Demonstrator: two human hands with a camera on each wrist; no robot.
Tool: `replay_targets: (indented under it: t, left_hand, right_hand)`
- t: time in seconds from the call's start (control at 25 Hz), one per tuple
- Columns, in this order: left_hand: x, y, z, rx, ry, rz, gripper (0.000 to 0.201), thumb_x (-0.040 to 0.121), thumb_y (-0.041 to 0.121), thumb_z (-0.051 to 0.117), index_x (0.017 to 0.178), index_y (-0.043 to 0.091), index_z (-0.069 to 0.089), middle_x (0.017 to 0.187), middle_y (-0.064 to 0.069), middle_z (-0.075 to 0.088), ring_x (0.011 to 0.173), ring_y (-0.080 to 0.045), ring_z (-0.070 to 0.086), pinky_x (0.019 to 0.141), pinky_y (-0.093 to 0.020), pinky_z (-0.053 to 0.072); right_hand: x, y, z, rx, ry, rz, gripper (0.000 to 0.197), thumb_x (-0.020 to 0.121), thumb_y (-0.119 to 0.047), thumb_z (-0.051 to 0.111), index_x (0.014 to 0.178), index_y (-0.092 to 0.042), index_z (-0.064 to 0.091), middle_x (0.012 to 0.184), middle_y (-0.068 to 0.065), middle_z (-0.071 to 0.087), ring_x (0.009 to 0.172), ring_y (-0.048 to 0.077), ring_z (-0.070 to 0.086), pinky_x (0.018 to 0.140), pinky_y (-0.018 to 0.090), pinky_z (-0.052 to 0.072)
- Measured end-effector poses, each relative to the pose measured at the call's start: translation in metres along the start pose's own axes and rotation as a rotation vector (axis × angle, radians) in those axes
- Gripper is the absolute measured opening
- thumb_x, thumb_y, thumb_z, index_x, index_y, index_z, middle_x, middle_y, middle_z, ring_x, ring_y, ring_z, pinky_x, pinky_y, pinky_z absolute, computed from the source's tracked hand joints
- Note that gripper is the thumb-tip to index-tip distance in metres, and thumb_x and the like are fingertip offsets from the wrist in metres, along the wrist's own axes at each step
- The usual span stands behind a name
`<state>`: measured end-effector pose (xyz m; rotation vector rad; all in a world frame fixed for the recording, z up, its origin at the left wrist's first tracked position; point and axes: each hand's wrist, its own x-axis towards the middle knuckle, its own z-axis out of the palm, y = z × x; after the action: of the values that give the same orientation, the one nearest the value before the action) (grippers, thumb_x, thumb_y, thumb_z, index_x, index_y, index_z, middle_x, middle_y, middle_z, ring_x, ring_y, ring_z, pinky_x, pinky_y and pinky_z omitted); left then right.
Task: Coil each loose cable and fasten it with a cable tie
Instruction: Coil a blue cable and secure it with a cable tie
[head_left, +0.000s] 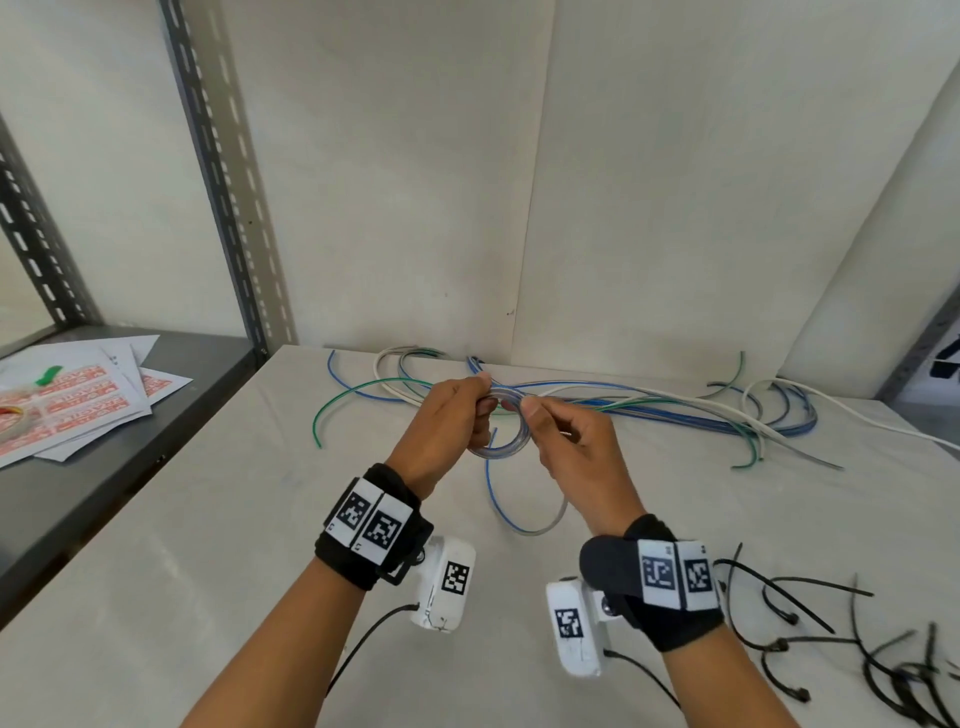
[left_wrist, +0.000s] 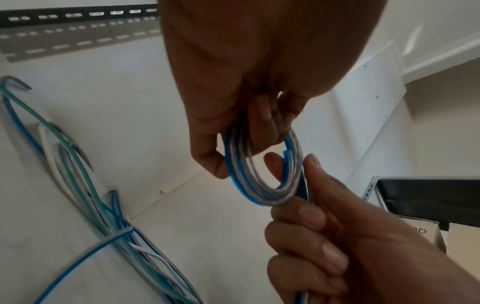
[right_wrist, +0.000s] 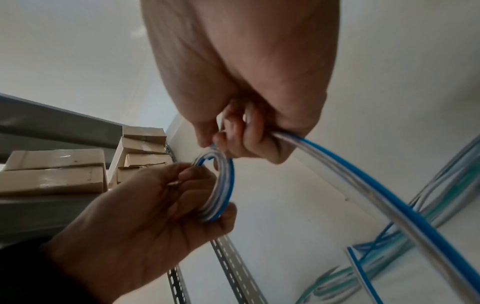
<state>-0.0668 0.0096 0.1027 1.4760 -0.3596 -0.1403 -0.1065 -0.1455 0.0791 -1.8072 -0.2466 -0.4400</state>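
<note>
A clear-and-blue cable is wound into a small coil (head_left: 500, 451) held above the white table (head_left: 234, 545). My left hand (head_left: 480, 400) pinches the coil's left side with thumb and fingers. My right hand (head_left: 535, 411) grips its right side, and the cable's loose tail (head_left: 497, 499) hangs down to the table. The left wrist view shows the coil (left_wrist: 246, 191) between the left hand (left_wrist: 233, 144) above and the right hand (left_wrist: 306, 205) below. In the right wrist view the tail (right_wrist: 363, 181) runs out of the right hand (right_wrist: 223, 144) beside the coil (right_wrist: 226, 185). Several black cable ties (head_left: 810, 623) lie at the front right.
A tangle of blue, green, white and grey loose cables (head_left: 649, 405) lies along the back of the table by the wall. A dark shelf (head_left: 104, 493) at the left carries printed sheets (head_left: 78, 405). Slotted metal uprights (head_left: 223, 182) stand behind it. Cardboard boxes (right_wrist: 52, 174) are stacked nearby.
</note>
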Motion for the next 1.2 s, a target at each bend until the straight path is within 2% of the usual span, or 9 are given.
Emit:
replay_targets:
  t: [0.12,0.2,0.32,0.44,0.56,0.68,0.88,1.04,1.2]
  left_hand:
    - [0.000,-0.001,0.002,-0.135,0.015,-0.035,0.041,0.108,0.019,0.034,0.067,0.019,0.031,0.055,0.008,0.023,0.046,-0.007,0.018,0.053,-0.024,0.021]
    - [0.001,0.000,0.002,-0.247,0.032,-0.063,0.041,0.108,0.021,0.032,0.067,0.019,0.030,0.052,0.009,0.023,0.043,-0.007,0.018,0.058,-0.027,0.027]
    - [0.005,0.001,0.000,-0.450,0.070,-0.091,0.042,0.108,0.024,0.030,0.066,0.017,0.032,0.052,0.007,0.020,0.041,-0.008,0.019,0.062,-0.029,0.037]
    - [0.005,0.000,-0.001,-0.523,0.083,-0.086,0.042,0.108,0.025,0.029,0.067,0.017,0.033,0.051,0.007,0.021,0.041,-0.008,0.020,0.058,-0.027,0.037]
    - [0.006,-0.003,0.000,-0.567,0.087,-0.050,0.041,0.109,0.026,0.027,0.069,0.017,0.033,0.051,0.007,0.023,0.043,-0.010,0.023,0.058,-0.028,0.029]
    - [0.006,-0.004,0.006,-0.561,0.073,-0.021,0.043,0.109,0.027,0.025,0.069,0.016,0.033,0.052,0.006,0.024,0.046,-0.012,0.026,0.057,-0.024,0.043]
    - [0.005,-0.002,-0.002,-0.382,-0.032,-0.088,0.042,0.104,0.025,0.025,0.070,0.011,0.045,0.050,0.001,0.033,0.048,-0.019,0.042,0.066,-0.033,0.040]
    - [0.002,-0.006,-0.009,0.051,-0.144,-0.192,0.050,0.105,0.027,0.028,0.065,0.007,0.050,0.051,-0.008,0.036,0.044,-0.022,0.041,0.054,-0.028,0.039]
    - [-0.004,-0.001,-0.007,0.299,-0.186,-0.163,0.046,0.106,0.023,0.030,0.065,0.010,0.044,0.055,-0.001,0.034,0.051,-0.019,0.034,0.052,-0.021,0.037]
  right_hand:
    - [-0.002,0.007,0.009,-0.003,0.063,-0.006,0.027,0.102,-0.037,0.053,0.106,-0.024,0.077,0.058,-0.018,0.049,0.058,0.014,0.036,0.054,0.028,0.031]
    - [-0.004,0.010,0.015,0.006,0.059,0.018,0.030,0.104,-0.042,0.049,0.096,-0.027,0.074,0.057,-0.016,0.047,0.058,0.016,0.037,0.053,0.027,0.030]
    - [-0.010,0.016,0.025,-0.034,0.098,0.010,0.045,0.100,-0.056,0.038,0.076,-0.022,0.056,0.064,-0.009,0.048,0.059,0.011,0.041,0.058,0.029,0.034]
    - [-0.010,0.020,0.031,-0.049,0.098,0.007,0.052,0.105,-0.049,0.029,0.072,-0.013,0.046,0.063,-0.009,0.043,0.059,0.009,0.037,0.061,0.030,0.034]
    - [-0.006,0.018,0.034,-0.067,0.088,0.006,0.046,0.106,-0.043,0.031,0.070,-0.018,0.045,0.058,-0.012,0.039,0.056,0.007,0.034,0.057,0.028,0.031]
    - [-0.006,0.016,0.035,-0.082,0.096,-0.038,0.048,0.101,-0.051,0.032,0.079,-0.016,0.057,0.059,-0.012,0.042,0.057,0.007,0.038,0.058,0.027,0.035]
    - [0.001,0.015,0.010,-0.155,-0.002,-0.068,0.058,0.098,-0.058,0.036,0.084,-0.006,0.056,0.057,-0.012,0.042,0.054,0.007,0.037,0.057,0.028,0.034]
    - [0.006,0.005,-0.017,-0.513,-0.331,-0.155,0.040,0.105,-0.044,0.037,0.081,-0.018,0.055,0.061,-0.012,0.045,0.060,0.007,0.044,0.059,0.026,0.035]
    - [0.009,-0.002,-0.024,-0.753,-0.438,-0.123,0.038,0.105,-0.048,0.034,0.072,-0.029,0.037,0.064,-0.008,0.044,0.062,0.015,0.042,0.062,0.038,0.037]
